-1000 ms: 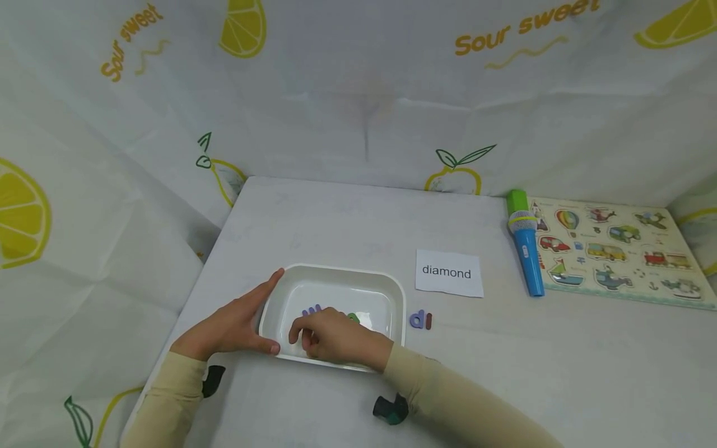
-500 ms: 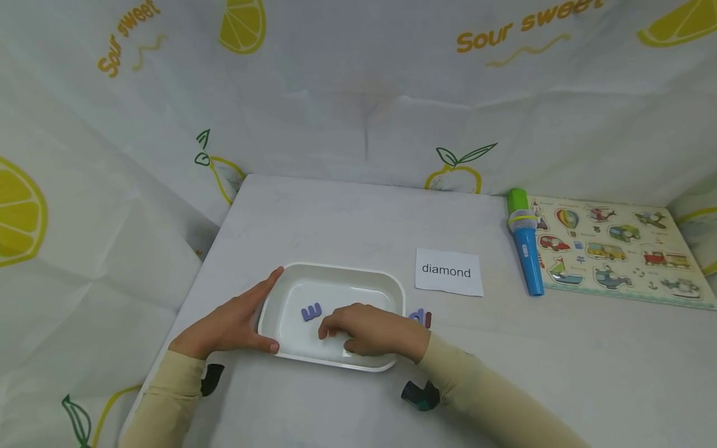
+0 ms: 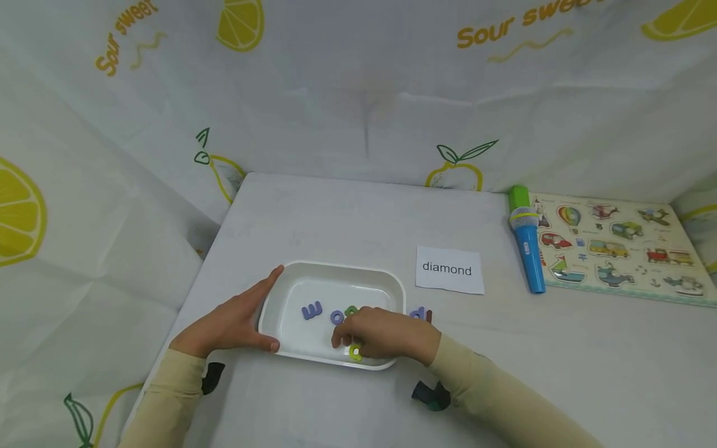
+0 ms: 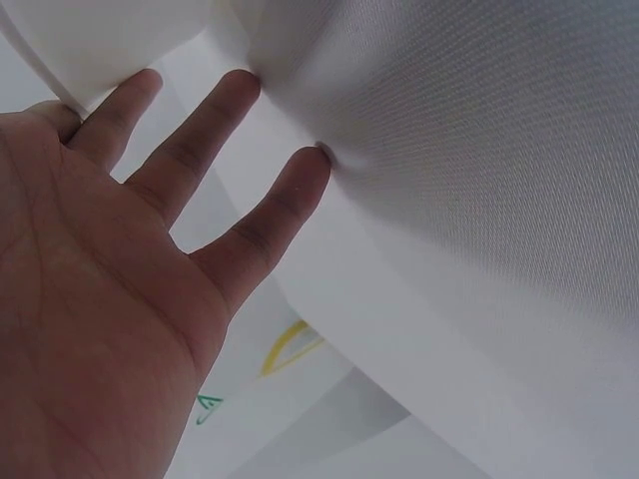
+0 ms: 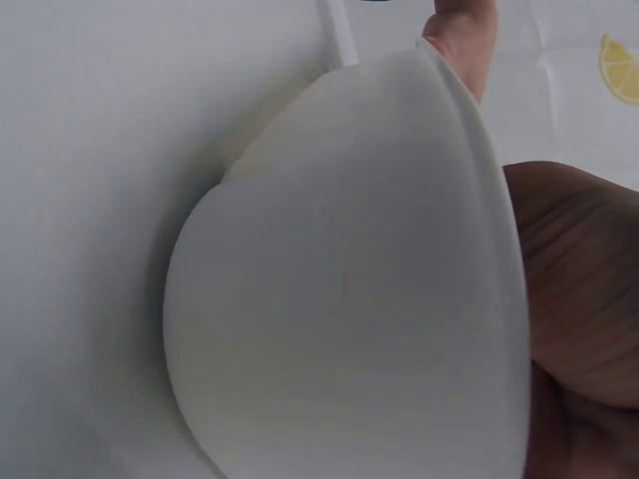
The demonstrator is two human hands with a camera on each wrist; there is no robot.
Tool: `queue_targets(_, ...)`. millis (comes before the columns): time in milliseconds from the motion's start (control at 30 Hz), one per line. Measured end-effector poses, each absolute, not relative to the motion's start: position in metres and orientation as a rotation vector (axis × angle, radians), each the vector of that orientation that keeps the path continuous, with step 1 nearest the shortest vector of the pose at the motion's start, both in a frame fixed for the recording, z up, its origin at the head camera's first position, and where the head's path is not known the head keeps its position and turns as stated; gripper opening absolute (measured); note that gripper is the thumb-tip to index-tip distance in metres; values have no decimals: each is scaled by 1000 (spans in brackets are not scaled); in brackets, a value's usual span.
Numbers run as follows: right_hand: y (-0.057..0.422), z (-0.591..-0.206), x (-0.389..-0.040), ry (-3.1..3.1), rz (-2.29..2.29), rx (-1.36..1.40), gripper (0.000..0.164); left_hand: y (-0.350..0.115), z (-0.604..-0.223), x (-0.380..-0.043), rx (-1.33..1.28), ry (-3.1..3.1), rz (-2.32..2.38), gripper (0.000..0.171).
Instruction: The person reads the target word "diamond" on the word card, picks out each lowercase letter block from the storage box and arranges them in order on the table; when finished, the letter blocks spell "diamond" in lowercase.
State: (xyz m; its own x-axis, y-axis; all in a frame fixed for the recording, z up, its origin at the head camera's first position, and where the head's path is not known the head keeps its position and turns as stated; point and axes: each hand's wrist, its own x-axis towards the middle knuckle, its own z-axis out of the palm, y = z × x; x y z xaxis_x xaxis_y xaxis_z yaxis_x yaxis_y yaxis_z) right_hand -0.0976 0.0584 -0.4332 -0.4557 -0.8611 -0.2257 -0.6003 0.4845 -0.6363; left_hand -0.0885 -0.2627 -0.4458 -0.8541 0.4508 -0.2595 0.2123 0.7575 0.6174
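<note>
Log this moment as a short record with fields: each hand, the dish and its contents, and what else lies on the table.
left hand: flat, straight fingers against the dish's left outer wall
right hand: inside the dish, fingers curled over a yellow-green letter
dish: white, rectangular, near the table's front edge
letters in dish: purple letter, blue letter, green letter
right of dish: purple d on the table
card: reads "diamond"
far right: toy microphone, picture puzzle board
</note>
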Motion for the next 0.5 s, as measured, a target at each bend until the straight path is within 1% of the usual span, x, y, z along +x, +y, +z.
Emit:
queue_targets(233, 62, -432, -96, 2117, -588, -1246, 30, -262, -446, -89, 507, 2551, 844, 137)
queue_targets(300, 64, -430, -96, 2120, -553, -1256, 31, -262, -446, -89, 506, 2548, 847, 137)
queue_targets(433, 68, -422, -95, 2233, -418, -1264, 42, -262, -447, -89, 507, 2549, 845, 137)
queue_targets(500, 70, -420, -93, 2303, -342, -1291, 45, -263, -447, -89, 501, 2549, 845, 137)
